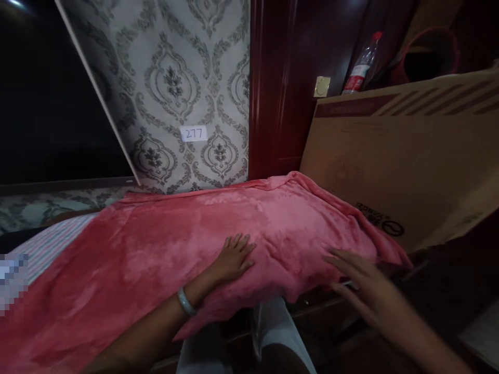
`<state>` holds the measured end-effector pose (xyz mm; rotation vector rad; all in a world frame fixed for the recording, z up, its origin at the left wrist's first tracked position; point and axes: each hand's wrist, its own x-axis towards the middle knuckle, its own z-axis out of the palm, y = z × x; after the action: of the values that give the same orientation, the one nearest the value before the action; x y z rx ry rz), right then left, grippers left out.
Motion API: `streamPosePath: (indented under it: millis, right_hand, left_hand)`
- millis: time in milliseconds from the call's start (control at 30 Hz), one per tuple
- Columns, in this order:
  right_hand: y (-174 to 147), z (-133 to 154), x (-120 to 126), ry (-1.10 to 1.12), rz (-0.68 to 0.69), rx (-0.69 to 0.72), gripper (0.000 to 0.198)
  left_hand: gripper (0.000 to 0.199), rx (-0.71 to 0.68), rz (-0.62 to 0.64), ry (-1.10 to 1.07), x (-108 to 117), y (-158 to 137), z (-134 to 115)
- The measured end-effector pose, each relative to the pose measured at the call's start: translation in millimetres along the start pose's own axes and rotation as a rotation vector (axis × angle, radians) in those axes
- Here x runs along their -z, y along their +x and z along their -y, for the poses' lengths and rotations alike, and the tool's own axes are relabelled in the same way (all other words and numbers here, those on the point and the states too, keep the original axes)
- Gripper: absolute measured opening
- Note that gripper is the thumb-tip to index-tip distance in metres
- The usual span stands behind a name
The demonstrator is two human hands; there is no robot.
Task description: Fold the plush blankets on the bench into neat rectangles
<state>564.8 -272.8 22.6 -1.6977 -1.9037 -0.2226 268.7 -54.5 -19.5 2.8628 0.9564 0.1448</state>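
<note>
- The pink plush blanket [171, 239] lies spread lengthwise in front of the person, its far edge running along the wallpaper [171, 78]; what carries it is mostly covered, so I can't name that support.
- The left hand [236, 259] rests palm down on the middle of the blanket, fingers fanned and gripping nothing; laid flat like that, it seems suited to pressing or smoothing the pile rather than pinching it.
- A pale bangle [186, 301] circles that wrist, clear of the palm.
- The right hand [360, 283] is at the blanket's near right edge, fingers extended and thumb apart, with no cloth visibly clasped; it's blurred, so I can't tell whether it touches.
- Small creases run between the hands, and the near edge hangs unevenly above the person's pale trousers [280, 322], probably because the cloth overhangs its support.
- At the right end the blanket meets a large cardboard box [401, 166], which stands leaning, perhaps propped there to save room.
- A red-capped plastic bottle [357, 72] shows above the box's top edge; its base is hidden.
- At the left end, striped cloth [58, 241] shows beyond the blanket, below the dark television [58, 104].
</note>
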Motion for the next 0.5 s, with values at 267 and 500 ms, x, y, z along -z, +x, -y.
streamPosePath:
  millis: [267,500]
  right_hand:
    - [111.9,7.5,-136.5,0.067,0.091,0.085,0.054]
    - [83.7,-22.3,-185.5,0.040,0.147,0.087,0.058]
  left_hand:
    - [0.055,0.392,-0.052,0.093,11.5,-95.6,45.7]
    - [0.056,0.924,-0.121,0.194,32.1,-206.7,85.0]
